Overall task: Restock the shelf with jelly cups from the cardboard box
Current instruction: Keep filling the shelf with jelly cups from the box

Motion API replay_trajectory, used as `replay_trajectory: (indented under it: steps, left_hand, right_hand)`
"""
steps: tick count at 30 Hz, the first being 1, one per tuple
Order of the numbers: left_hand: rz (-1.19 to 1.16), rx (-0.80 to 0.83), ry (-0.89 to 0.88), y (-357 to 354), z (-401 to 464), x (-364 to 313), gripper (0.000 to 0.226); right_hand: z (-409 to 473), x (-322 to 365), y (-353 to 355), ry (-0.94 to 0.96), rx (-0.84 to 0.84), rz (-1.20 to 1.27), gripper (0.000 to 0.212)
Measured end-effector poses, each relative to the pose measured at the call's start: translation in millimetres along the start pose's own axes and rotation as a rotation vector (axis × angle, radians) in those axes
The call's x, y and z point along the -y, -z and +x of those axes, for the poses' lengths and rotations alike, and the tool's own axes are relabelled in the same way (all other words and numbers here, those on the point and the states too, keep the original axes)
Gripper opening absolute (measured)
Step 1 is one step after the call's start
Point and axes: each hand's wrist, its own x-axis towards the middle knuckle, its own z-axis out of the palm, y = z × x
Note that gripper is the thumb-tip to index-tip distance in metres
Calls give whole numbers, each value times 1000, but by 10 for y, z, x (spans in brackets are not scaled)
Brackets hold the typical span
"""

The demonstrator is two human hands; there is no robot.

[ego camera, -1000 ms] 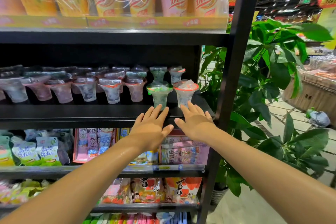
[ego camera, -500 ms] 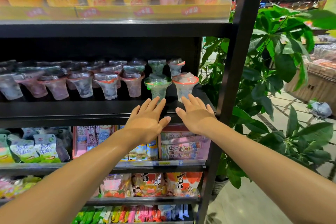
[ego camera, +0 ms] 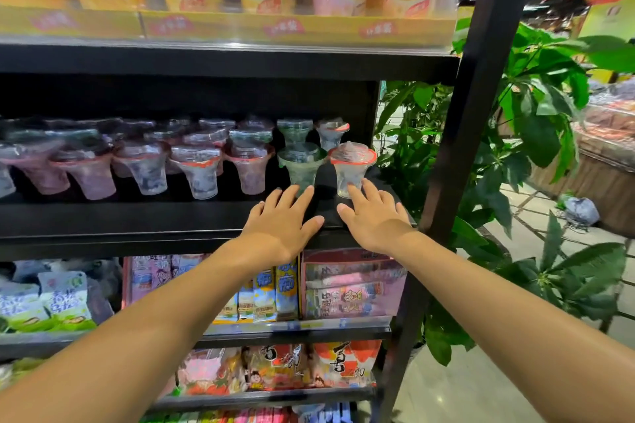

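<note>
Several clear jelly cups stand in rows on the black middle shelf (ego camera: 137, 216). At the right end, a green-lidded cup (ego camera: 301, 163) and a red-rimmed cup (ego camera: 352, 166) stand in front, with two more cups behind them. My left hand (ego camera: 280, 221) lies flat with fingers spread, its fingertips just below the green-lidded cup. My right hand (ego camera: 374, 215) is also flat and spread, its fingertips at the base of the red-rimmed cup. Neither hand holds anything. The cardboard box is out of view.
Tall drink cups in a yellow tray (ego camera: 292, 26) fill the shelf above. Snack packets (ego camera: 350, 285) fill the lower shelves. A black upright post (ego camera: 481, 96) bounds the shelf on the right, with a leafy plant (ego camera: 536, 134) beyond it.
Both hands have edged slightly forward toward the two front cups. The view has tilted down a little, so the shelves sit higher in frame.
</note>
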Motion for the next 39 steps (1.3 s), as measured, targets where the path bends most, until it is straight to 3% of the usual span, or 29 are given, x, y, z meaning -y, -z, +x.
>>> replay_trajectory:
  steps: [23, 39]
  left_hand:
    - [63, -59, 90, 27, 463, -74, 67]
    - [-75, -9, 132, -80, 858, 61, 71]
  right_hand:
    - [561, 51, -22, -16, -17, 75, 53]
    - [745, 41, -14, 7, -29, -18, 62]
